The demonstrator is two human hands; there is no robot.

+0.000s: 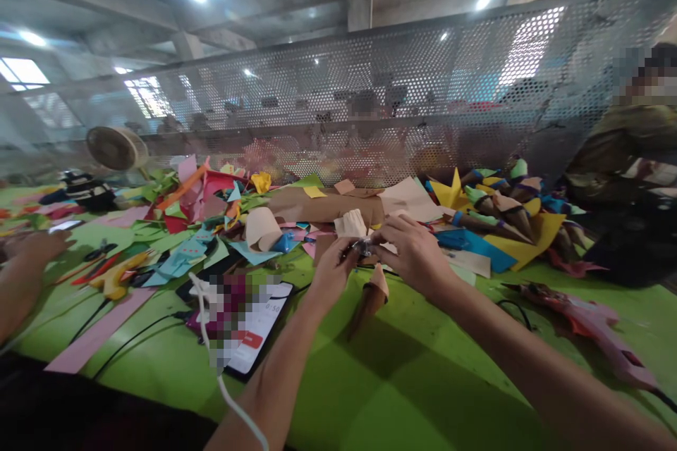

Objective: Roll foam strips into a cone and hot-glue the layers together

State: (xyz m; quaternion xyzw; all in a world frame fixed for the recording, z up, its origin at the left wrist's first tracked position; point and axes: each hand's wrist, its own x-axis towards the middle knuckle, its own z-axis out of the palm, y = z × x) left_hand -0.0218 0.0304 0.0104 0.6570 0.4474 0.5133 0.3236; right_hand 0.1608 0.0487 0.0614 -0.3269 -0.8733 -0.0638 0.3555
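1. Your left hand (pixel 332 269) reaches in from six o'clock, forearm rising up the frame, fingers curled and pinched at the tip on a small shiny object (pixel 364 246).
2. Your right hand (pixel 415 254) comes from five o'clock, wrist bent, fingers closed over the same small object from its three o'clock side; what the object is stays too blurred to tell.
3. A brown paper cone (pixel 369 301) hangs point-down just below both hands, at their six o'clock, above the green table (pixel 423 380).
4. A phone (pixel 248 328) lies at eight o'clock of your left hand.
5. Finished cones (pixel 497 208) are heaped at two o'clock.
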